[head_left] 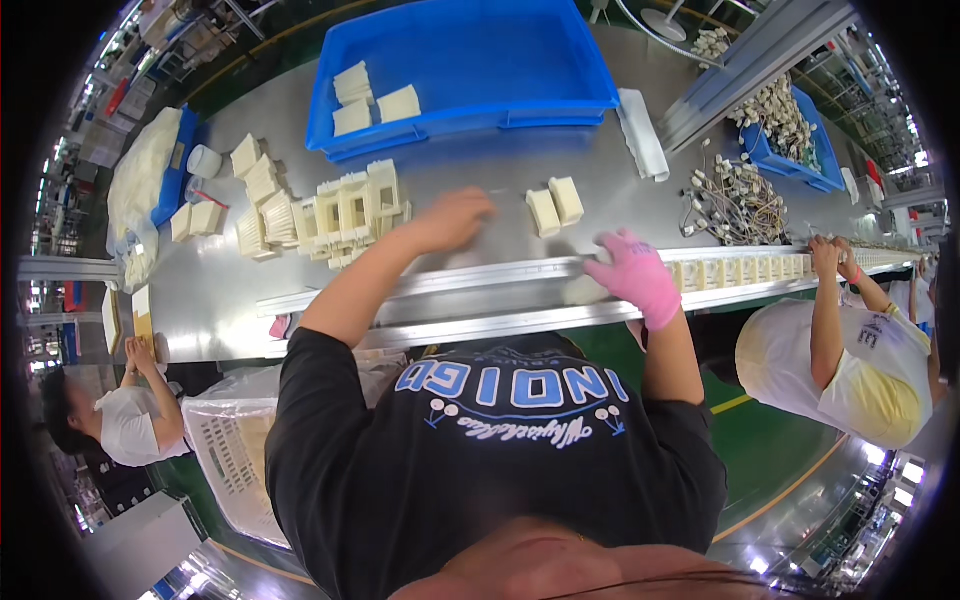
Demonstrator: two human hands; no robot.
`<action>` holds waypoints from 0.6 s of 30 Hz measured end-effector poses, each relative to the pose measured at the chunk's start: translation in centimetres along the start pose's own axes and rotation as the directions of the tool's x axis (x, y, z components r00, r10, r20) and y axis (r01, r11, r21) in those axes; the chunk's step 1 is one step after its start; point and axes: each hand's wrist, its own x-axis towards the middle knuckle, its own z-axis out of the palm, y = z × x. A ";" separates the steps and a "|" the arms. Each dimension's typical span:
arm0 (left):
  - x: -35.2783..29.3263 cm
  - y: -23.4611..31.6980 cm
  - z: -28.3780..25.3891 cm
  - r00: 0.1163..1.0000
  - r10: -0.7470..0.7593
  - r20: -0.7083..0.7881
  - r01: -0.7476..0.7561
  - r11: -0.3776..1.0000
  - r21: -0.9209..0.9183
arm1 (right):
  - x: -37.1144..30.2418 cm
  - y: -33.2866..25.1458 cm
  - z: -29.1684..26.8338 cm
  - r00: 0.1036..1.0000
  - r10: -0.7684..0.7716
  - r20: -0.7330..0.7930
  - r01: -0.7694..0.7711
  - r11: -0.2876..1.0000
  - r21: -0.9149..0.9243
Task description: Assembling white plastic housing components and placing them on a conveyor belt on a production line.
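My bare left hand [460,218] is over the metal table, between a group of cream plastic frames [352,212] and two cream blocks [555,205]. Motion smears its fingers, so I cannot see whether it holds anything. A pink glove covers my right hand [637,274], which reaches over the metal rail track [480,290] with fingers apart. Just below its fingertips a blurred cream piece [584,291] lies in the track; whether they touch is unclear. To the right of the glove, a row of cream frames [745,272] fills the track.
Beyond the table's middle stands a blue bin [460,125] with a few cream stacks inside. More cream stacks [262,185] lie at left. Wired connectors [735,205] are heaped at right, near a metal post [750,75]. A co-worker's hands [835,258] are at the track on the right.
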 end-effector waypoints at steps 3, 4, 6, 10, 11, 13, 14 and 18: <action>-2.5 -5.0 0.5 0.996 -0.044 -0.080 0.074 0.907 0.414 | -1.3 3.1 1.3 0.954 -0.089 -0.285 -0.018 0.935 -0.353; -3.3 -5.2 0.2 0.995 -0.101 0.016 0.074 0.821 0.566 | -1.3 3.6 1.8 0.951 -0.092 -0.295 -0.019 0.935 -0.353; -4.7 -6.1 0.2 0.981 -0.169 0.092 0.056 0.708 0.704 | -1.0 4.1 2.9 0.904 -0.163 -0.396 -0.009 0.918 -0.397; -5.1 -9.2 3.0 0.976 -0.034 0.216 -0.134 0.688 0.713 | 3.2 1.8 1.7 0.953 -0.147 -0.264 0.110 0.983 -0.149; -4.7 -9.3 3.3 0.965 0.005 0.263 -0.188 0.714 0.674 | 4.7 1.1 1.7 0.936 -0.189 -0.298 0.165 0.981 -0.103; -3.4 -8.3 3.1 0.962 -0.012 0.273 -0.171 0.754 0.634 | 8.7 0.7 2.4 0.966 -0.143 -0.216 0.123 0.987 -0.102; -2.7 -7.6 2.9 0.959 -0.041 0.279 -0.138 0.796 0.590 | 10.7 0.6 2.8 0.994 -0.056 -0.097 0.040 0.986 -0.159; -1.4 -2.8 1.4 0.990 -0.105 -0.090 0.129 0.936 0.326 | 13.7 -0.5 4.9 0.987 0.153 0.039 -0.134 0.942 -0.307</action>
